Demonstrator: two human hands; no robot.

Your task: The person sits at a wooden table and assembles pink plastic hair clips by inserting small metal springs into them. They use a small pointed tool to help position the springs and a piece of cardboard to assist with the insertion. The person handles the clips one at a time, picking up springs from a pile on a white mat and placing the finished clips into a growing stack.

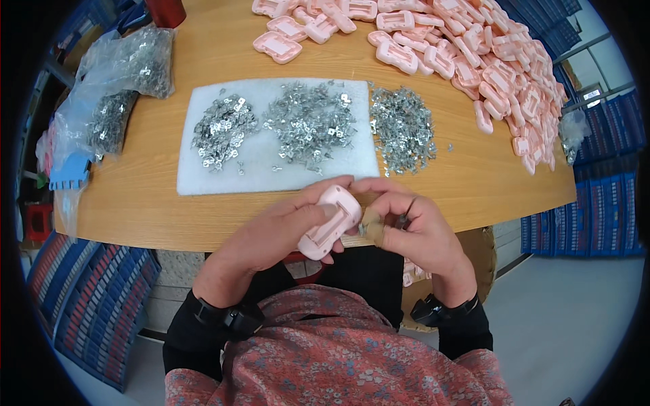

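My left hand [281, 227] is closed around a pale pink plastic housing [330, 229] with a long slot in its face, the thumb pressed on it. The housing is tilted, just off the table's near edge. Beside its right side is my right hand [433, 237], fingers curled in a pinch, with a tan covering [373, 227] on the thumb or fingertip. A small silvery metal piece [362, 230] shows at that pinch, mostly hidden. Something dark and thin [404, 220] lies among the right fingers; its kind is unclear.
Two heaps of small metal clips [223, 132] lie on a white foam sheet [271, 177], another heap [404, 128] to its right. Many pink housings [497, 78] are piled far right on the wooden table [467, 183]. Clear bags of metal parts [145, 64] and a red container [166, 12] stand left.
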